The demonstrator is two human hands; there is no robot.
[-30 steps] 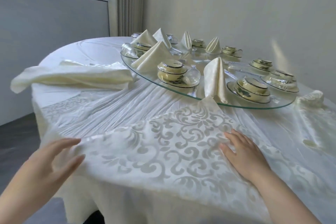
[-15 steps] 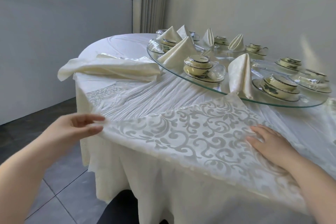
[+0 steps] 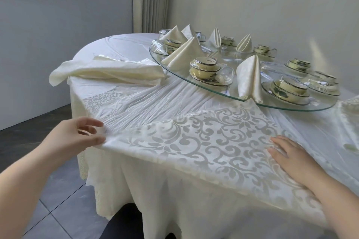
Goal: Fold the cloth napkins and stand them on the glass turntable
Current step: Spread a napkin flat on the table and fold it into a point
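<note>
A cream napkin with a scroll pattern (image 3: 209, 141) lies spread flat on the table's near edge. My left hand (image 3: 77, 137) pinches its left corner between thumb and fingers. My right hand (image 3: 291, 155) presses flat on its right part with straight fingers. Behind it the glass turntable (image 3: 291, 105) carries several folded napkins standing up, the nearest one (image 3: 248, 77) at its front rim, another (image 3: 184, 52) leaning further left.
Wrapped cup-and-saucer sets (image 3: 208, 70) ring the turntable. A pile of unfolded cream napkins (image 3: 108, 72) lies on the white tablecloth at the left. The table edge drops to a grey tiled floor (image 3: 48, 200). A wall stands close behind the table.
My left hand has closed from an open reach into a pinch on the napkin's left corner. The view has swung left; my right hand stays pressed on the cloth.
</note>
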